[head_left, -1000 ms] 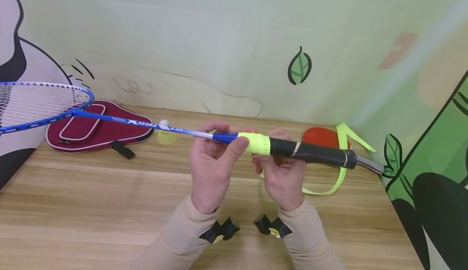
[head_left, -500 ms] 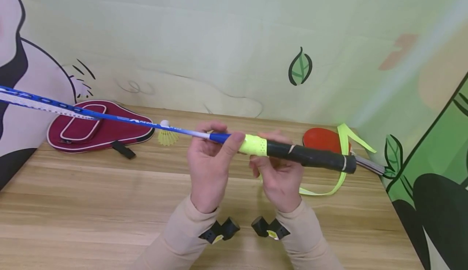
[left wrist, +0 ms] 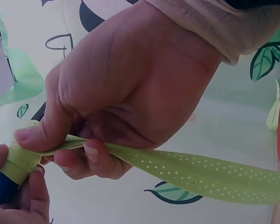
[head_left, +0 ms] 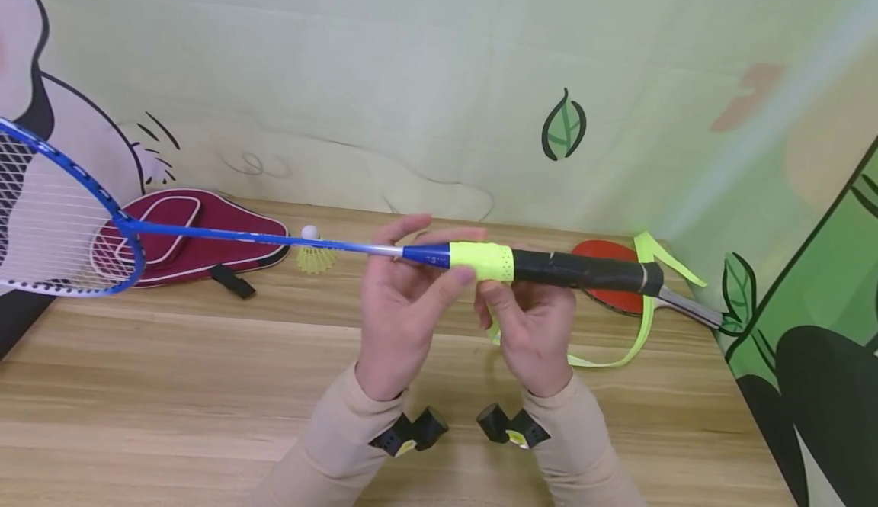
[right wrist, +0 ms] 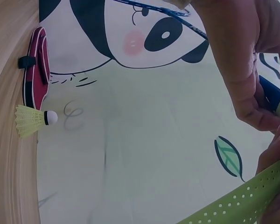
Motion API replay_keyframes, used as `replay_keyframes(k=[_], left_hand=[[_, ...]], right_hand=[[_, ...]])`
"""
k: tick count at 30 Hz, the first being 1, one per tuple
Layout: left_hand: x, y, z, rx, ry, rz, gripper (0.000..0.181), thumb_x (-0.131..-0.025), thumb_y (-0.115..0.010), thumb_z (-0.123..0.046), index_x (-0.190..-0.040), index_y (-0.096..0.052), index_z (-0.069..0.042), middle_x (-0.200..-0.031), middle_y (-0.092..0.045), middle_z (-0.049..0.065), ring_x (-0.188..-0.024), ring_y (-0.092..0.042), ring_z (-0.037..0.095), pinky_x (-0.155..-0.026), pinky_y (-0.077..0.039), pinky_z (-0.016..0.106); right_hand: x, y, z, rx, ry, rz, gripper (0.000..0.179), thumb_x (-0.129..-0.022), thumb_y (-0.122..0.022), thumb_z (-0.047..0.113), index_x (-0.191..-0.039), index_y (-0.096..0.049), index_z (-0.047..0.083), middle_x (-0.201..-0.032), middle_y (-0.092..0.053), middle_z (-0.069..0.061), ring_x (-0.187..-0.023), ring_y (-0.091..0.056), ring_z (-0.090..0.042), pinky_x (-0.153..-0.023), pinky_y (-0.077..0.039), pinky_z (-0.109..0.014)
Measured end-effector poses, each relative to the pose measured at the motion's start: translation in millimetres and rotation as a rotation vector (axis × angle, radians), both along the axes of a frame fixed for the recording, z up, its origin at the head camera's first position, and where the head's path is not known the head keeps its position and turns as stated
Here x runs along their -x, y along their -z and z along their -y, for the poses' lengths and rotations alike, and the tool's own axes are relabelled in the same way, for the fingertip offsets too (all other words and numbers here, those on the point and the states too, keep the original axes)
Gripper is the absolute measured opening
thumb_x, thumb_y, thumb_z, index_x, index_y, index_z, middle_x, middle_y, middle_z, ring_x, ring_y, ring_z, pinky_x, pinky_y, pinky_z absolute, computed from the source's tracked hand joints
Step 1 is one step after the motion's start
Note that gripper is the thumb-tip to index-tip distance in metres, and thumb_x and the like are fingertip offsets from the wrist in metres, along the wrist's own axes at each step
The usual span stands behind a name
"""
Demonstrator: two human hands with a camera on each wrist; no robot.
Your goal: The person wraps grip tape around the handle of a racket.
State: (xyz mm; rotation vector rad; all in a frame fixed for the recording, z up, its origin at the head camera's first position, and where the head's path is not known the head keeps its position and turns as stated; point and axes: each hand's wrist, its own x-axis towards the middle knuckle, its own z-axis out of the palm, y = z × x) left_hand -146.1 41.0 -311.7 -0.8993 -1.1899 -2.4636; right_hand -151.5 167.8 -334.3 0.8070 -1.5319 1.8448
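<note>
A blue badminton racket is held above the table, its strung head reaching past the left edge of the head view. My left hand holds it near the blue cone, thumb at the yellow-green wrap. The black handle extends to the right. My right hand, just below the wrap, pinches the perforated overgrip tape between thumb and curled fingers. In the left wrist view the tape runs from the wrap through that hand and off to the right.
On the wooden table lie a maroon racket case, a yellow shuttlecock and a red table tennis paddle. The tape's loose end trails over the paddle. A printed backdrop stands behind.
The racket has rolled about its shaft: its head turned edge-on half a second ago and now shows its strings again, lower down. The handle's butt end has risen slightly. Both hands keep hold.
</note>
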Motion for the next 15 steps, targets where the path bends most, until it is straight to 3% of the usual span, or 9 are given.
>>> replay_keyframes(k=[6, 15], left_hand=[[-0.5, 1.0, 0.2, 0.020, -0.035, 0.048, 0.043, -0.088, -0.067, 0.002, -0.121, -0.043, -0.012, -0.106, -0.071, 0.008, -0.096, -0.068, 0.022, -0.086, -0.055, 0.032], [0.0, 1.2, 0.3, 0.007, -0.050, 0.040, 0.041, -0.089, -0.070, -0.005, -0.119, -0.043, -0.012, -0.100, -0.071, 0.007, -0.092, -0.069, 0.021, -0.082, -0.056, 0.029]], right_hand=[[3.3, 1.3, -2.4, -0.018, 0.022, -0.003, 0.039, -0.086, -0.072, 0.018, -0.096, -0.053, -0.014, -0.073, -0.060, -0.004, -0.049, -0.052, -0.016, -0.038, -0.043, -0.024], [8.4, 3.3, -3.6, -0.001, 0.005, -0.075, 0.024, -0.088, -0.071, 0.011, -0.087, -0.056, -0.008, -0.079, -0.058, -0.006, -0.052, -0.052, -0.016, -0.041, -0.044, -0.025]])
